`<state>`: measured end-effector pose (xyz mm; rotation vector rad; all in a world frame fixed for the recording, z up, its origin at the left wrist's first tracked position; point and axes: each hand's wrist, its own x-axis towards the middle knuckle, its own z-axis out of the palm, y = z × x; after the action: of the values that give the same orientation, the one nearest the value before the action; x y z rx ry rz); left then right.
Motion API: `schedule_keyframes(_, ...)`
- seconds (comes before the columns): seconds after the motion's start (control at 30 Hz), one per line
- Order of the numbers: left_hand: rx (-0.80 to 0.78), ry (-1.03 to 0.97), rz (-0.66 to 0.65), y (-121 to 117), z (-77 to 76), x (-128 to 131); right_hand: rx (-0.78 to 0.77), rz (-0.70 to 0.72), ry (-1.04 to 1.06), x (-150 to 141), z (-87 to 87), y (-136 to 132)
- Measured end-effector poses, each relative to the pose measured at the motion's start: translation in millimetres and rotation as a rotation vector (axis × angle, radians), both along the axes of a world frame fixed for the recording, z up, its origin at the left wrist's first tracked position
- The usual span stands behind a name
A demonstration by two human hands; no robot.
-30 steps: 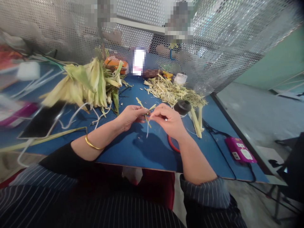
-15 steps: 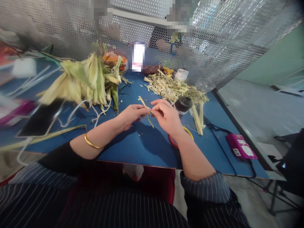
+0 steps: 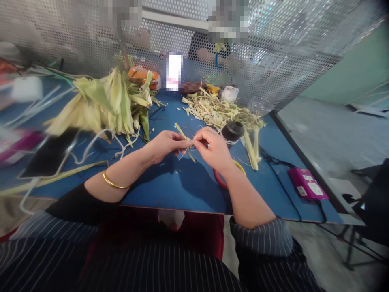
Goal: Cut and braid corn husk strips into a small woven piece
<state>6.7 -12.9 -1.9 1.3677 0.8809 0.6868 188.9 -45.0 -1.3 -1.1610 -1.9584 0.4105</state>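
A narrow strip of pale corn husk (image 3: pixel 180 129) runs aslant between my hands, above the blue table (image 3: pixel 164 190). My left hand (image 3: pixel 165 147) pinches it between thumb and fingers near its middle. My right hand (image 3: pixel 212 149) is closed in a pinch, its fingertips meeting those of the left; what lies between them is too small to make out. A fine pale thread shows below the strip. Just behind my right hand stands a black-topped spool (image 3: pixel 232 132). Under my right wrist lies a red and yellow ring (image 3: pixel 219 179).
Large corn husks (image 3: pixel 112 95) are heaped at the left, near a dark phone (image 3: pixel 48 152) with a white cable. Shredded husk (image 3: pixel 217 109) is piled at the back right. A purple packet (image 3: pixel 307 184) lies at the right edge. A perforated screen (image 3: pixel 173 32) closes the back.
Both hands stay together at the strip, with only small finger movements. A thin thread end now shows below the left fingers. The whole view has shifted slightly.
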Motion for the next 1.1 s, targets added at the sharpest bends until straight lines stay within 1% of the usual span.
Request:
schedule_keyframes(0.17, 0.117, 0.083, 0.008, -0.6, 0.6, 0.8, -0.019, -0.014, -0.010, -2.6, -2.9, -0.4)
schedule_keyframes(0.3, 0.192, 0.185, 0.062, -2.0, 3.0, 1.8, -0.127, -0.050, 0.062, -0.1, -4.0, 1.5)
schedule_keyframes(0.4, 0.170, 0.176, 0.072, -2.5, 5.8, 2.5, -0.224, -0.094, 0.080, 7.1, 2.8, 1.3)
schedule_keyframes(0.47, 0.154, 0.163, 0.073, -2.6, 6.8, 3.2, -0.294, -0.110, 0.014, 12.4, 10.0, -0.7)
schedule_keyframes(0.57, 0.168, 0.167, 0.093, -2.3, 6.0, 3.6, -0.385, -0.085, -0.105, 17.8, 19.0, -5.0)
schedule_keyframes(0.63, 0.191, 0.184, 0.111, -1.9, 4.6, 3.3, -0.376, -0.075, -0.188, 19.1, 22.2, -7.1)
schedule_keyframes(0.67, 0.197, 0.194, 0.115, -1.8, 4.1, 3.1, -0.343, -0.073, -0.222, 19.1, 23.0, -7.7)
schedule_keyframes(0.73, 0.202, 0.208, 0.105, -2.1, 3.8, 2.7, -0.228, -0.063, -0.246, 18.1, 23.6, -7.7)
schedule_keyframes(0.83, 0.199, 0.215, 0.014, -4.6, 5.7, 2.2, -0.051, -0.014, -0.166, 15.6, 23.2, -5.9)
schedule_keyframes(0.9, 0.193, 0.195, -0.122, -7.1, 7.7, 1.6, -0.014, 0.020, -0.087, 14.5, 22.9, -3.9)
schedule_keyframes(0.93, 0.185, 0.176, -0.200, -8.3, 8.7, 1.3, -0.031, 0.033, -0.052, 14.4, 22.7, -2.8)
schedule_keyframes(1.0, 0.166, 0.124, -0.326, -10.5, 10.3, 0.5, -0.126, 0.050, 0.012, 15.0, 21.7, -0.6)
schedule_keyframes(1.03, 0.156, 0.094, -0.357, -11.2, 10.9, 0.3, -0.191, 0.050, 0.048, 15.3, 20.6, 0.6)
schedule_keyframes(1.1, 0.141, 0.029, -0.347, -12.1, 11.2, 0.4, -0.318, 0.025, 0.133, 15.1, 16.5, 2.9)
